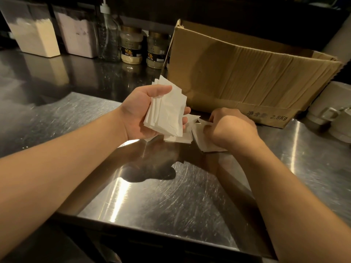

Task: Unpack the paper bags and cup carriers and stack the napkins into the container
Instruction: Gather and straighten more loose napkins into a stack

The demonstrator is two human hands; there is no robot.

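Note:
My left hand (139, 111) holds a loose stack of white folded napkins (167, 109) upright above the steel counter, thumb on top and fingers behind. Under and beside it, more white napkins (178, 138) lie scattered on the counter. My right hand (231, 126) is palm down on those, its fingers curled round one flat napkin (201, 137) at the pile's right side. A large open cardboard box (247, 73) stands right behind both hands.
The steel counter (171, 196) stretches toward me. At the back left stand two tubs of powder (34, 35), a clear pump bottle (109, 37) and two jars (132, 46). White mugs (330, 111) sit at the right edge.

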